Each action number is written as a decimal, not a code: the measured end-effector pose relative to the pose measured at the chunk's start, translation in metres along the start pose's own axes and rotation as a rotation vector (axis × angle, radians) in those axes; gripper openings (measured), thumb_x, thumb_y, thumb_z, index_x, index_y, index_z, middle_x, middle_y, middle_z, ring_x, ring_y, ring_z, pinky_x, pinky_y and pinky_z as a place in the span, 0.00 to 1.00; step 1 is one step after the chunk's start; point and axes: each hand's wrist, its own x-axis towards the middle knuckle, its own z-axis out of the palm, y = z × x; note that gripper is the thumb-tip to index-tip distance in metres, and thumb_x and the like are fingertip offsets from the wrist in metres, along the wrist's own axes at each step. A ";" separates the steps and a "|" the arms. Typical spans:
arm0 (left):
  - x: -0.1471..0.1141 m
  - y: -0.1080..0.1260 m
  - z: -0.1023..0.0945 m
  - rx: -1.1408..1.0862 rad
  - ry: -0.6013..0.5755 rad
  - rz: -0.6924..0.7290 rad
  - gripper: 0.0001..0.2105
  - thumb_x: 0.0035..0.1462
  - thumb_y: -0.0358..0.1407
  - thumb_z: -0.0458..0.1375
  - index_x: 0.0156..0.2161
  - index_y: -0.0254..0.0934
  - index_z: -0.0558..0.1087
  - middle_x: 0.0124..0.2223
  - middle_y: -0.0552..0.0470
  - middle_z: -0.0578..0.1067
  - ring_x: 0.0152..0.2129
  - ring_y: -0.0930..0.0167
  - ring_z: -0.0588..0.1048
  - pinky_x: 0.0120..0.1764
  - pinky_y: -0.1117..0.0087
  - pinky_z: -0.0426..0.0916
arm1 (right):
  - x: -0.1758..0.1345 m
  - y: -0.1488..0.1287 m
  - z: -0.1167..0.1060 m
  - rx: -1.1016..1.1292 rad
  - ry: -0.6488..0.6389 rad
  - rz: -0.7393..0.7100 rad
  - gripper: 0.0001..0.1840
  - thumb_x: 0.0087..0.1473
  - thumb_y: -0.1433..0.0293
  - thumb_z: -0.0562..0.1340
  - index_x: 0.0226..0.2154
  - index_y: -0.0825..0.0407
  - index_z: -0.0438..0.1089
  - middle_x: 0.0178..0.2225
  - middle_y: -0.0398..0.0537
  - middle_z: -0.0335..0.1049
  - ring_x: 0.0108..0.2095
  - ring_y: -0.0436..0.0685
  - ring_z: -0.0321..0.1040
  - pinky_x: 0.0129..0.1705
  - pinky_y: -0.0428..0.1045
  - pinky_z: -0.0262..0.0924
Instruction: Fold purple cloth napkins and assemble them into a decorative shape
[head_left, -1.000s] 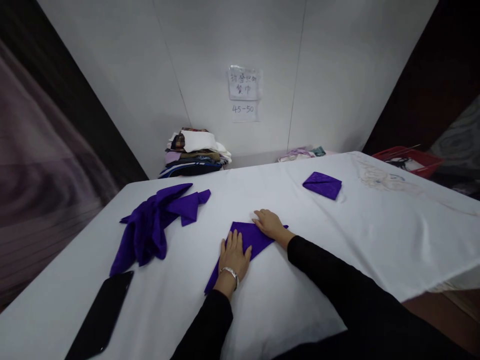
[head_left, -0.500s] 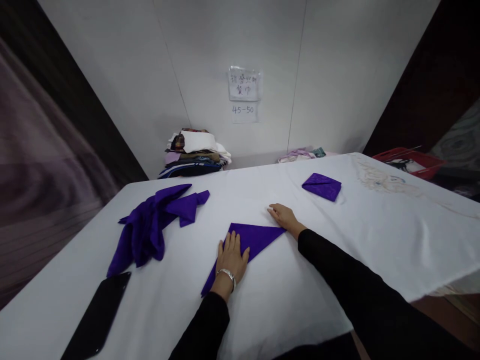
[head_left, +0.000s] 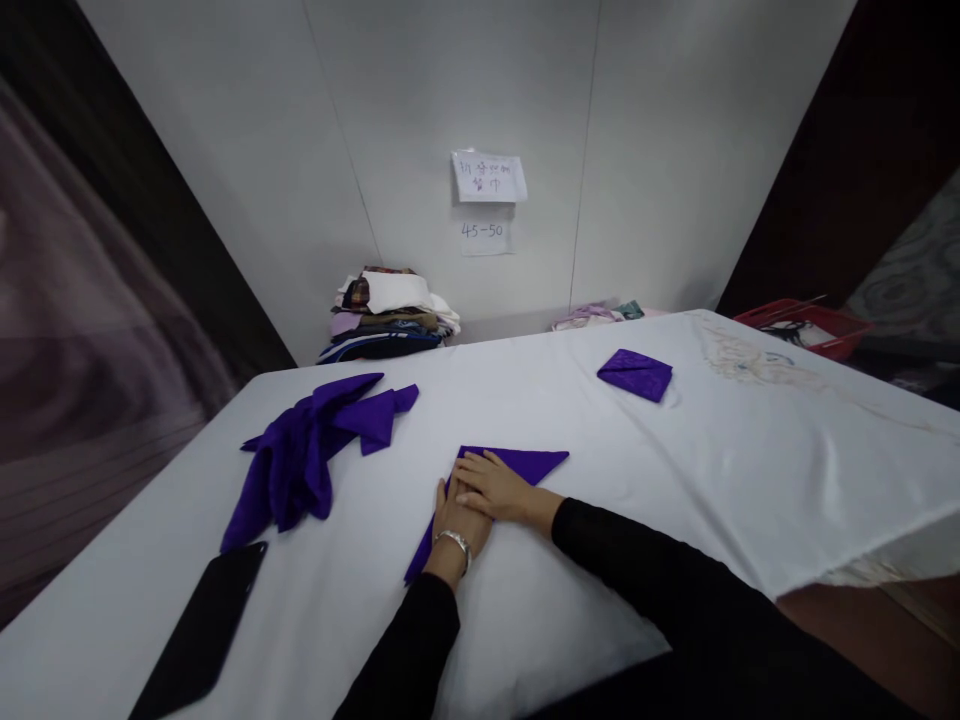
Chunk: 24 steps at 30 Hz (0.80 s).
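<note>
A purple cloth napkin, folded into a triangle, lies on the white tablecloth in front of me. My left hand, with a silver bracelet at its wrist, rests flat on the napkin's middle. Across the back of its fingers lies my right hand, its fingers stretched out and nothing in its grasp. Together they hide the centre of the triangle. Beyond them to the right is another purple napkin, folded into a small packet. Crumpled purple napkins are heaped on the left.
A black phone-like slab lies at the near left. Stacked folded clothes stand against the wall, with more cloth farther right. A red basket is beyond the table's right side. Handwritten paper signs hang on the wall.
My right hand has moved left from beyond the triangle's right corner onto my left hand. My left hand has stayed flat on the napkin. The view has shifted slightly.
</note>
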 end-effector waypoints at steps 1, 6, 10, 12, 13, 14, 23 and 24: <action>0.000 0.000 0.000 -0.007 0.002 -0.008 0.24 0.55 0.36 0.45 0.58 0.39 0.58 0.61 0.46 0.57 0.60 0.59 0.48 0.58 0.52 0.40 | 0.001 0.004 0.001 0.000 -0.038 0.017 0.29 0.60 0.54 0.45 0.59 0.50 0.51 0.60 0.52 0.49 0.61 0.59 0.40 0.60 0.60 0.33; 0.003 0.000 0.002 -0.017 -0.025 -0.104 0.28 0.57 0.42 0.41 0.60 0.29 0.52 0.63 0.42 0.53 0.60 0.62 0.47 0.59 0.54 0.42 | -0.009 0.040 -0.005 -0.077 -0.100 0.086 0.34 0.58 0.51 0.44 0.61 0.51 0.46 0.62 0.53 0.44 0.62 0.58 0.35 0.60 0.59 0.29; 0.002 0.001 0.002 -0.038 -0.019 -0.101 0.29 0.59 0.45 0.38 0.60 0.28 0.53 0.63 0.42 0.51 0.60 0.63 0.46 0.59 0.55 0.41 | -0.019 0.058 -0.011 -0.161 -0.107 0.138 0.34 0.58 0.50 0.43 0.61 0.49 0.45 0.62 0.51 0.42 0.62 0.59 0.36 0.60 0.61 0.30; 0.001 0.001 0.002 -0.056 -0.022 -0.094 0.29 0.59 0.46 0.38 0.60 0.29 0.52 0.63 0.43 0.51 0.61 0.64 0.46 0.59 0.55 0.41 | -0.021 0.061 -0.012 -0.181 -0.106 0.137 0.34 0.58 0.49 0.43 0.61 0.48 0.45 0.62 0.51 0.43 0.62 0.60 0.36 0.59 0.61 0.32; 0.000 0.000 0.001 -0.065 -0.027 -0.092 0.29 0.58 0.46 0.38 0.60 0.30 0.52 0.63 0.43 0.51 0.61 0.64 0.46 0.59 0.55 0.41 | -0.021 0.062 -0.011 -0.190 -0.103 0.133 0.34 0.58 0.49 0.43 0.61 0.48 0.45 0.62 0.51 0.43 0.62 0.60 0.36 0.59 0.62 0.32; -0.002 -0.001 0.000 -0.072 -0.032 -0.096 0.29 0.58 0.47 0.38 0.60 0.30 0.52 0.63 0.44 0.51 0.61 0.64 0.45 0.59 0.55 0.41 | -0.021 0.063 -0.011 -0.198 -0.102 0.130 0.34 0.58 0.49 0.43 0.61 0.48 0.45 0.62 0.51 0.43 0.62 0.60 0.37 0.59 0.62 0.33; -0.071 -0.061 -0.012 -0.037 -0.034 -0.350 0.27 0.60 0.45 0.36 0.61 0.34 0.51 0.64 0.46 0.51 0.61 0.63 0.46 0.58 0.50 0.43 | -0.024 0.071 -0.002 -0.231 -0.111 0.113 0.34 0.57 0.49 0.41 0.61 0.46 0.43 0.62 0.49 0.42 0.62 0.60 0.37 0.59 0.62 0.34; -0.081 -0.070 -0.013 -0.021 -0.036 -0.385 0.26 0.60 0.44 0.36 0.60 0.34 0.51 0.63 0.45 0.51 0.61 0.63 0.46 0.58 0.50 0.43 | -0.024 0.071 -0.002 -0.232 -0.118 0.116 0.34 0.57 0.48 0.41 0.61 0.46 0.43 0.63 0.48 0.42 0.62 0.60 0.36 0.59 0.62 0.34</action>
